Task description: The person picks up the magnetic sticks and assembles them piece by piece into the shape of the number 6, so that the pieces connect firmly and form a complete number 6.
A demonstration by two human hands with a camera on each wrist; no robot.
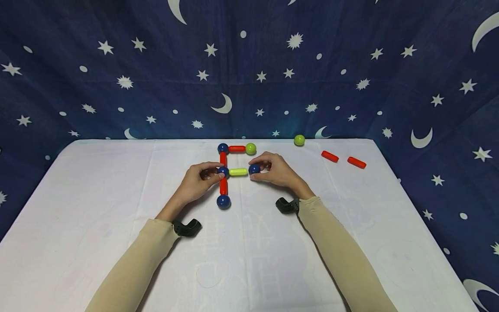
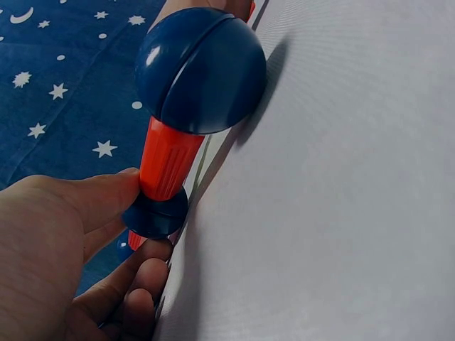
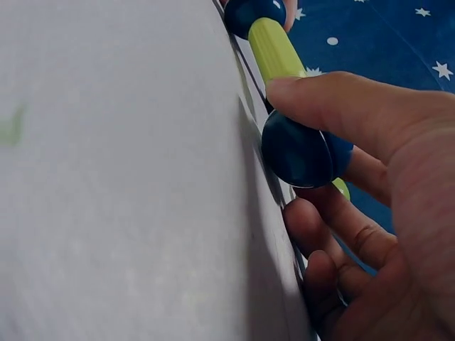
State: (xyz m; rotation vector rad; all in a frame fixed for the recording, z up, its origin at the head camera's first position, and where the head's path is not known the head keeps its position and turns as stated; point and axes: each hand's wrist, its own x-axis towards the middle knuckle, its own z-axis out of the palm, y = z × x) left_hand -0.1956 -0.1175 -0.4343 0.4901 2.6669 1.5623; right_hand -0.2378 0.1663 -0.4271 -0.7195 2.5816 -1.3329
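Observation:
On the white table lies a figure of balls and sticks. My left hand (image 1: 198,180) pinches its middle blue ball (image 1: 223,172) between thumb and fingers. From that ball a yellow-green stick (image 1: 238,172) points right, towards another blue ball (image 1: 254,169) held by the thumb and fingers of my right hand (image 1: 280,172). Whether this ball touches the stick I cannot tell. One red stick (image 1: 223,187) leads nearer to a larger-looking blue ball (image 2: 202,71); a second red stick (image 1: 223,159) leads away to the far blue ball (image 1: 223,148).
A red stick (image 1: 237,149) joins the far blue ball to a green ball (image 1: 251,148). A loose green ball (image 1: 299,140) rests by the table's back edge, with two red sticks (image 1: 329,156) farther right. Behind hangs a dark blue starry cloth (image 1: 265,95).

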